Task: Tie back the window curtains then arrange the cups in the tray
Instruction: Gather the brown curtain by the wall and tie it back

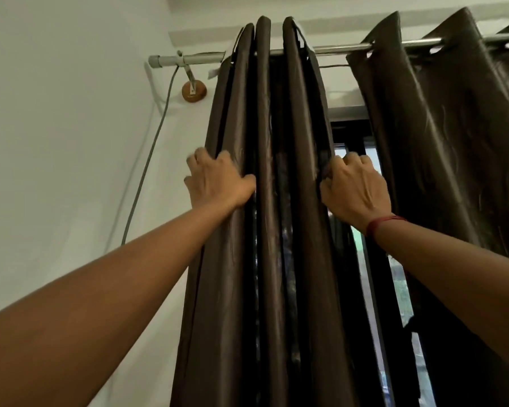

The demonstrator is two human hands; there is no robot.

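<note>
Curtain step, no tie in shot yet. left curtain bunched tight near left end of rod, hanging beside wall. left hand: fingers wrapped round outer left folds, thumb on front. right hand: fingers curled round right edge, next to window. My plan fwiw: squeeze both sides together evenly, slide grip down to tie height, don't yank or top could snag on rod. right curtain spread out far right, nobody holding it.
</note>
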